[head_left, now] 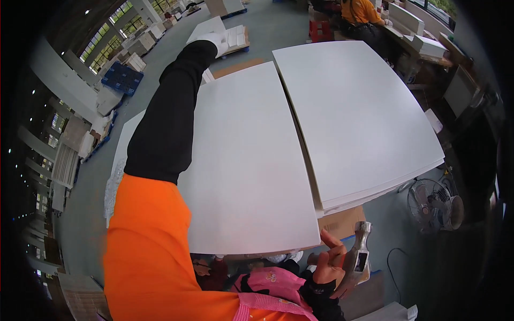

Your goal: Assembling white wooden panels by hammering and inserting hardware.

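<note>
My left arm, in an orange sleeve with a black oversleeve, reaches across a large white panel [246, 160] to its far left. My left hand [217, 41], in a white glove, is by the panel's far left corner; its fingers are too small and hidden to read. Close to my body, at the panel's near right corner, is my right hand [330, 262], bare-fingered with a black cuff. Its fingers are bent, and a silver metal tool [362, 249] with a rounded head and a dark slot is held against the palm. The tool's exact kind is unclear.
A second stack of white panels [358, 117] lies to the right across a narrow gap. Brown cardboard [342, 222] shows beneath. A floor fan [431, 203] and a black cable [393, 273] are at right. Another person in orange [360, 12] works at a bench, far right.
</note>
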Demonstrator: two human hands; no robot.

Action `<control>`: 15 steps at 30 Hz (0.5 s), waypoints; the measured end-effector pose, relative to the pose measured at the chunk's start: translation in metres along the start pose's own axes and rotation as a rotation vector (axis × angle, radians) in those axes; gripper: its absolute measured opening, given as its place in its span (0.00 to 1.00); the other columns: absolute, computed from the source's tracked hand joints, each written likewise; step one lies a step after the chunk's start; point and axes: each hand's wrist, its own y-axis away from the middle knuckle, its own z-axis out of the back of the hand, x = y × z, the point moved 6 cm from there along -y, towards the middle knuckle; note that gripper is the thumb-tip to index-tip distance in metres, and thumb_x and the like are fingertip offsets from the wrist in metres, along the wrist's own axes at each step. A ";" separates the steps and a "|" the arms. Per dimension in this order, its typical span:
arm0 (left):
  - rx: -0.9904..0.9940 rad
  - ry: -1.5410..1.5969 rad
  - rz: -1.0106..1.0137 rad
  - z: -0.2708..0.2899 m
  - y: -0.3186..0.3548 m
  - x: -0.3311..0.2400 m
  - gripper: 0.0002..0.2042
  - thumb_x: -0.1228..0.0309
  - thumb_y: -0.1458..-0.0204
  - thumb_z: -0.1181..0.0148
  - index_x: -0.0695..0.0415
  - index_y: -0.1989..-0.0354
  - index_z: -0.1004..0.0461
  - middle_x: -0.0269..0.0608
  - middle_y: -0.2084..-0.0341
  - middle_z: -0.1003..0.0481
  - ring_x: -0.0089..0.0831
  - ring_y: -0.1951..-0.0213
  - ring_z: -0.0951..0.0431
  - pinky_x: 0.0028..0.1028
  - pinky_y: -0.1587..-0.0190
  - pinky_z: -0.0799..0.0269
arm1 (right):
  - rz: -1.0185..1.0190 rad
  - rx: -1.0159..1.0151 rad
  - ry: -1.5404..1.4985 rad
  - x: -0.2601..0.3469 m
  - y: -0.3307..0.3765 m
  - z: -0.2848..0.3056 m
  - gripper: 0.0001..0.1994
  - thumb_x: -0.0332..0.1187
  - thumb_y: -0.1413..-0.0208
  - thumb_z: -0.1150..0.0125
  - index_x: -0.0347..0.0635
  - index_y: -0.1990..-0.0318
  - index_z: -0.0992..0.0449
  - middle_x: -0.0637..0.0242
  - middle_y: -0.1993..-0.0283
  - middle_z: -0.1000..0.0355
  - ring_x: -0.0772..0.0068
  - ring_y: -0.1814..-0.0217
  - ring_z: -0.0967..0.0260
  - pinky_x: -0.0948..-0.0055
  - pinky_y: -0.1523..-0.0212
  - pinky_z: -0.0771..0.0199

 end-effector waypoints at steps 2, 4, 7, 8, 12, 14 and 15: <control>0.005 0.088 0.055 -0.055 -0.011 0.009 0.18 0.58 0.49 0.58 0.52 0.54 0.29 0.45 0.56 0.27 0.42 0.52 0.30 0.36 0.49 0.36 | -0.035 -0.006 -0.043 0.004 0.005 -0.008 0.16 0.38 0.45 0.47 0.37 0.73 0.43 0.39 0.52 0.33 0.52 0.50 0.31 0.62 0.51 0.33; 0.005 0.191 0.008 -0.094 -0.018 -0.011 0.20 0.55 0.48 0.61 0.52 0.54 0.29 0.46 0.53 0.29 0.43 0.48 0.32 0.36 0.46 0.39 | -0.080 -0.032 -0.069 0.007 0.003 -0.011 0.16 0.38 0.46 0.45 0.38 0.73 0.44 0.39 0.53 0.33 0.53 0.50 0.31 0.63 0.51 0.32; 0.190 0.248 0.064 -0.138 -0.017 -0.031 0.32 0.44 0.47 0.71 0.54 0.45 0.34 0.49 0.43 0.38 0.45 0.40 0.41 0.35 0.39 0.50 | -0.124 -0.055 -0.050 0.006 0.000 -0.016 0.17 0.35 0.48 0.40 0.39 0.75 0.44 0.37 0.55 0.31 0.52 0.52 0.30 0.64 0.54 0.30; 0.226 0.260 0.182 -0.158 -0.031 -0.022 0.37 0.40 0.48 0.72 0.60 0.45 0.35 0.53 0.43 0.39 0.45 0.40 0.42 0.33 0.38 0.51 | -0.053 -0.053 -0.051 0.002 -0.007 -0.019 0.18 0.36 0.48 0.40 0.39 0.75 0.45 0.36 0.54 0.32 0.53 0.51 0.30 0.64 0.54 0.30; 0.164 0.461 0.081 -0.175 -0.062 -0.012 0.44 0.33 0.53 0.68 0.67 0.53 0.30 0.62 0.52 0.32 0.49 0.45 0.35 0.34 0.43 0.43 | -0.176 -0.080 -0.133 0.008 0.005 -0.017 0.17 0.17 0.55 0.40 0.40 0.74 0.46 0.36 0.43 0.41 0.61 0.49 0.32 0.71 0.53 0.30; 0.163 0.413 0.082 -0.180 -0.079 0.001 0.45 0.32 0.54 0.68 0.68 0.53 0.30 0.62 0.52 0.32 0.49 0.45 0.35 0.34 0.43 0.43 | -0.278 -0.192 -0.334 0.007 0.001 -0.020 0.18 0.18 0.55 0.39 0.42 0.78 0.47 0.35 0.46 0.38 0.69 0.60 0.27 0.80 0.68 0.27; 0.150 0.390 0.085 -0.180 -0.088 0.004 0.45 0.32 0.54 0.68 0.69 0.53 0.31 0.62 0.52 0.32 0.48 0.45 0.35 0.34 0.43 0.44 | -0.211 -0.188 -0.234 0.008 -0.004 -0.017 0.19 0.18 0.55 0.38 0.43 0.78 0.47 0.37 0.48 0.36 0.73 0.66 0.28 0.83 0.74 0.29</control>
